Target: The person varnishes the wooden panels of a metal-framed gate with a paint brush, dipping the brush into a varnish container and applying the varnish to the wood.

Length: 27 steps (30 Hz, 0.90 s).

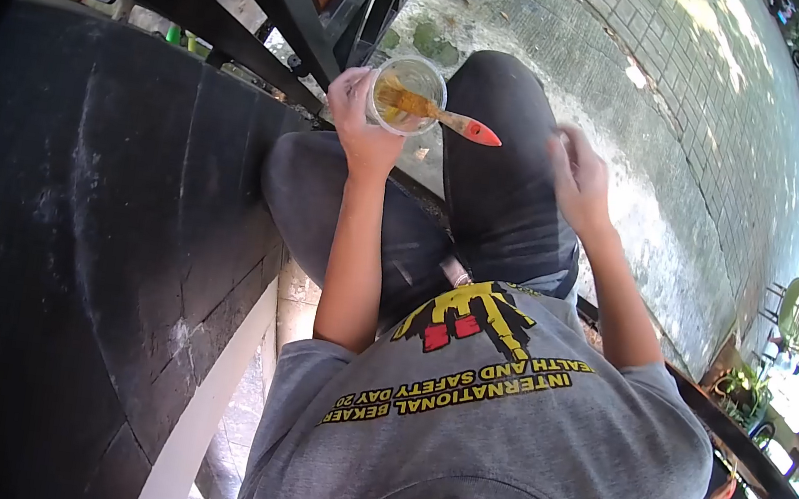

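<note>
Clear cup in left hand, paintbrush leaning inside

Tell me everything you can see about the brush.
The brush has a red-ended, perhaps wooden handle with a small dark spot, and a head that looks coated yellowish-brown. It slants across the clear cup, head inside, handle jutting past the rim toward the right hand. The left hand holds the cup, not the brush.
</note>
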Each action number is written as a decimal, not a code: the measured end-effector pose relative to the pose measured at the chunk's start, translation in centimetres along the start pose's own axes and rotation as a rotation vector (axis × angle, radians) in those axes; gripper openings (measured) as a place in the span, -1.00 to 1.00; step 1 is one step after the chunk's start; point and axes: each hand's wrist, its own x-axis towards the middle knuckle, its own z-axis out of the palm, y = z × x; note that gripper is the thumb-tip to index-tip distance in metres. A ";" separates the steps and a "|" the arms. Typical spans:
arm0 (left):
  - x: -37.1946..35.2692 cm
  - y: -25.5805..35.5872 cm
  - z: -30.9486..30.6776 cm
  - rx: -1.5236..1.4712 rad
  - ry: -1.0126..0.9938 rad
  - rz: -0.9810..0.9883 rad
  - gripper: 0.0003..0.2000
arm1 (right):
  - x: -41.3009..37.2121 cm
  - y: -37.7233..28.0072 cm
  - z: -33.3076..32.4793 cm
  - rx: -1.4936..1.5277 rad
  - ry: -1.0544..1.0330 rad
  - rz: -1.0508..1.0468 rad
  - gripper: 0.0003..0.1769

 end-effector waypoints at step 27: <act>-0.9 1.6 -2.1 -0.054 -0.121 -0.020 -0.22 | -9.7 0.3 -3.1 -0.331 -0.575 0.387 -0.04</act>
